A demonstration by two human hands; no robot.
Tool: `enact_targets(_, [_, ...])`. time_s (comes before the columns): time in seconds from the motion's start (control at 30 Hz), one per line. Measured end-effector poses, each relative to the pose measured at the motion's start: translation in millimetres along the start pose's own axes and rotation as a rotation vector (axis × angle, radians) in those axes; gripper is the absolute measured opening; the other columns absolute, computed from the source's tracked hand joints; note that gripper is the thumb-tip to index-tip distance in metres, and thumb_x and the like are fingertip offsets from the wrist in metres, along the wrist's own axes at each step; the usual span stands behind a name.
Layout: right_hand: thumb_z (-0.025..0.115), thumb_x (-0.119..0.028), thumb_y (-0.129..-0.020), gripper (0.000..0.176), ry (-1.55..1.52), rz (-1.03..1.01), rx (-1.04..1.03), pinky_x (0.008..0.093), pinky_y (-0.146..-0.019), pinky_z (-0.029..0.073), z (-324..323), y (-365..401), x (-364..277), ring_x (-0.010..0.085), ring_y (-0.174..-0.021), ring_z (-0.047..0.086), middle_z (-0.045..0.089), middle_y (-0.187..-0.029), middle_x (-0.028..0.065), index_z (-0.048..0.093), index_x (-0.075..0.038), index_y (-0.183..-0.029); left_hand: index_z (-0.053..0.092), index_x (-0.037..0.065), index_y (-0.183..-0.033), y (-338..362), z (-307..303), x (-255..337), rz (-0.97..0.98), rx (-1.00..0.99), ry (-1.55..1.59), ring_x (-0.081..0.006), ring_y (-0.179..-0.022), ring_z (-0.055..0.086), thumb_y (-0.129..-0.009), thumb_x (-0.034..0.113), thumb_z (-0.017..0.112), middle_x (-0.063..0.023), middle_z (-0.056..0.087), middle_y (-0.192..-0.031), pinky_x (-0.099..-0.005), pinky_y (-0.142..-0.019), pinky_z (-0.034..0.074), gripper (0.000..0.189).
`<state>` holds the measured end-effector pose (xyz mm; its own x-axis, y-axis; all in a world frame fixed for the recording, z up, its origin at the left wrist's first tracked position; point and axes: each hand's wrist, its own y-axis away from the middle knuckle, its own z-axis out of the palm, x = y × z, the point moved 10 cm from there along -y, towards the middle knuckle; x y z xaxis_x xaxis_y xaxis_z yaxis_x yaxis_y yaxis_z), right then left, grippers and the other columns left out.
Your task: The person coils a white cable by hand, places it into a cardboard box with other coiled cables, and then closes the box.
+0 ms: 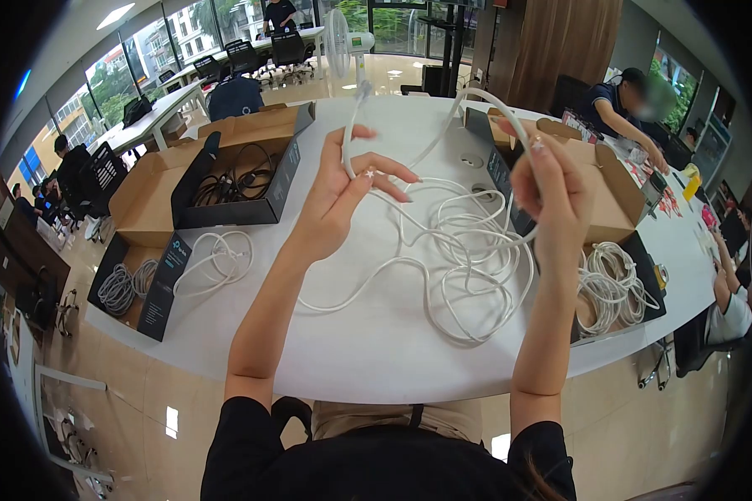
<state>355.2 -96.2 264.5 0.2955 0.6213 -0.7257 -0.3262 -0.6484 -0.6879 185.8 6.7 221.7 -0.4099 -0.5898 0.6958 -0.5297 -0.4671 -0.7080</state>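
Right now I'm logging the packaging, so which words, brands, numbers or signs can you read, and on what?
"tp-link": side of the open black cardboard box with grey cables, front left.
Too small to read: that box's other print, and the print on the black cardboard box with dark cables.
Too blurred: the marking on the white standing fan.

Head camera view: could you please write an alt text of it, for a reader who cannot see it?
The person's left hand and right hand hold a long white cable above a white table, where loose loops lie tangled. Open black cardboard boxes holding black, grey and white cables stand on both sides.
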Motion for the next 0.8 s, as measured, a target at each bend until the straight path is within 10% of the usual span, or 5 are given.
enact_targets(0.13, [0.049, -0.002, -0.087, 0.026, 0.081, -0.18, -0.107, 0.02, -0.045, 0.036, 44.5, 15.1, 9.9, 0.004, -0.051, 0.047, 0.052, -0.059, 0.0017, 0.06, 0.001, -0.11, 0.034, 0.006, -0.103, 7.8, 11.9, -24.6, -0.126, -0.197, 0.164, -0.02, -0.076, 0.06, -0.096, 0.026, 0.033, -0.0149, 0.059, -0.092, -0.0344, -0.08, 0.044, 0.022])
enact_targets(0.37, [0.063, 0.003, -0.074, 0.031, 0.481, -0.629, -0.252, 0.022, -0.053, 0.044, 110.2, 53.7, -6.0, 0.0166, -0.055, 0.058, 0.06, -0.067, 0.0085, 0.063, -0.001, -0.105, 0.037, 0.004, -0.121, 16.8, 27.9, -20.6, -0.359, -0.09, 0.177, -0.0163, -0.09, 0.056, -0.09, 0.061, 0.012, -0.0096, 0.058, -0.101, -0.0319, -0.083, 0.042, 0.07])
enact_targets(0.4, [0.064, 0.003, -0.072, 0.031, 0.518, -0.663, -0.249, 0.022, -0.053, 0.044, 110.8, 56.6, -8.4, 0.0177, -0.054, 0.058, 0.06, -0.068, 0.0083, 0.064, -0.002, -0.103, 0.042, 0.007, -0.103, 20.6, 29.2, -25.7, -0.446, -0.171, 0.12, -0.0172, -0.094, 0.057, -0.092, 0.058, 0.013, -0.0128, 0.057, -0.106, -0.0334, -0.086, 0.042, 0.06])
enact_targets(0.8, [0.066, 0.007, -0.07, 0.027, 0.43, -0.637, 0.082, 0.0227, -0.052, 0.046, 79.9, 55.8, -22.4, 0.0146, -0.059, 0.06, 0.064, -0.073, 0.0096, 0.064, 0.003, -0.097, 0.045, 0.008, -0.098, 33.5, 29.3, -35.7, -0.529, 0.168, 0.424, -0.0146, -0.1, 0.049, -0.098, 0.04, 0.019, -0.0071, 0.052, -0.096, -0.033, -0.095, 0.034, 0.041])
